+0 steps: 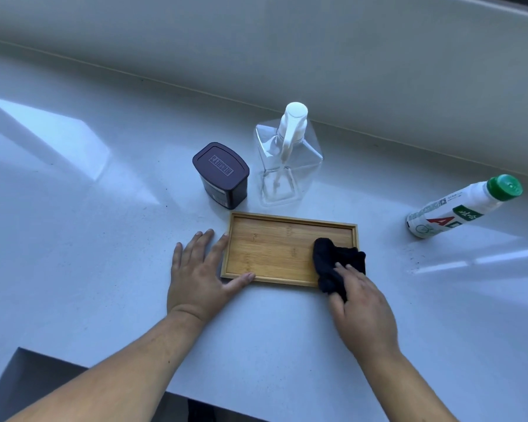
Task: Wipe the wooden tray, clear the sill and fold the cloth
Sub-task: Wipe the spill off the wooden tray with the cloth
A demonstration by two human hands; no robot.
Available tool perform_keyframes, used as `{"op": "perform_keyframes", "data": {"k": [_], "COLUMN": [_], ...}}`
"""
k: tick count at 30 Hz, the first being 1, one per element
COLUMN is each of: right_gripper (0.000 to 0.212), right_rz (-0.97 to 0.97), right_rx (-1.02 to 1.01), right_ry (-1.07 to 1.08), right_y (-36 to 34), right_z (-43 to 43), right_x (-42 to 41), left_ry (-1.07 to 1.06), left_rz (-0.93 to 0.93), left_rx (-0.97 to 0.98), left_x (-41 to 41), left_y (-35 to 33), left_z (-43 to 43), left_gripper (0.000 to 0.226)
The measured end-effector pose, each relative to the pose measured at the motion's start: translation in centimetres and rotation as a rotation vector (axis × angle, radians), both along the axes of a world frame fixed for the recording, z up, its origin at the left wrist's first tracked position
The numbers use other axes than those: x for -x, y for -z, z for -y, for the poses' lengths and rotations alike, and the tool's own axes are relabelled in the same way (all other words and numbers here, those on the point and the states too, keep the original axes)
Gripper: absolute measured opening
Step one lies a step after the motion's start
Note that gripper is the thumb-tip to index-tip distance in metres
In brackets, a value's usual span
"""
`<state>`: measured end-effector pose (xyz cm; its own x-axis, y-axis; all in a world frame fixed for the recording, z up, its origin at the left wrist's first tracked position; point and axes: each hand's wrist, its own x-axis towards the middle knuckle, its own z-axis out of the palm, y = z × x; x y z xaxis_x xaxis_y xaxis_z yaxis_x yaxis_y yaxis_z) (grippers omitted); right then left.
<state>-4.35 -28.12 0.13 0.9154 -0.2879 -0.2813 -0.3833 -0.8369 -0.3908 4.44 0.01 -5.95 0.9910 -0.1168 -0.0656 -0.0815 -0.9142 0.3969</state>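
A rectangular wooden tray (275, 245) lies flat on the white sill (104, 239). My left hand (200, 269) rests beside the tray's left end, its thumb and forefinger touching the rim, fingers spread. A bunched black cloth (333, 263) sits on the tray's right end. My right hand (360, 303) presses on the cloth from the near side and grips it.
Behind the tray stand a dark purple tin (221, 175) and a clear pump bottle (288, 159) with a white nozzle. A white bottle (457, 208) with a green cap stands at the right. The sill's near edge drops off at bottom left (43, 370).
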Motion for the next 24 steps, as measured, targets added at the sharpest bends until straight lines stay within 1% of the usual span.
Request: {"op": "perform_keyframes", "data": {"k": [2,4,7,10,12,15,17,20,22,24], "right_gripper": [0.053,0.055,0.059,0.062,0.061,0.059,0.06,0.057,0.051,0.046], "right_rz": [0.062,0.092,0.062,0.053,0.051,0.034,0.004,-0.017,-0.036,0.004], "right_rx": [-0.029,-0.046,-0.019,-0.047,-0.076,0.01,0.07,0.089,0.075,0.007], "right_ry": [0.11,0.133,-0.061,-0.307,-0.418,-0.553,-0.509,-0.309,-0.195,-0.069], "right_y": [0.5,0.8,1.2,1.8,2.1,2.3,2.2,1.8,1.1,0.1], "right_z": [-1.9,-5.1,-10.1,-13.6,-13.2,-8.6,-4.6,1.0,2.9,3.2], "right_x": [-1.4,-3.8,-7.3,-8.5,-8.2,-7.4,-6.5,-4.9,-4.4,-4.1], "left_ry": [-0.001,0.0,-0.001,0.0,0.0,-0.002,0.001,0.007,0.005,0.005], "left_rz": [0.0,0.0,-0.012,-0.03,-0.037,-0.01,-0.001,-0.011,-0.016,-0.022], "left_rx": [-0.001,-0.002,0.003,0.006,0.007,0.013,0.01,0.006,0.002,-0.007], "left_x": [0.0,0.0,-0.1,-0.2,-0.2,-0.2,-0.1,0.0,-0.1,-0.1], "left_y": [0.1,0.1,-0.1,0.1,0.1,0.2,0.1,0.0,-0.1,-0.2], "left_z": [0.0,0.1,0.2,0.1,0.1,0.1,0.1,0.1,0.2,0.2], "left_gripper": [0.106,0.106,0.101,0.087,0.088,0.097,0.101,0.107,0.107,0.106]}}
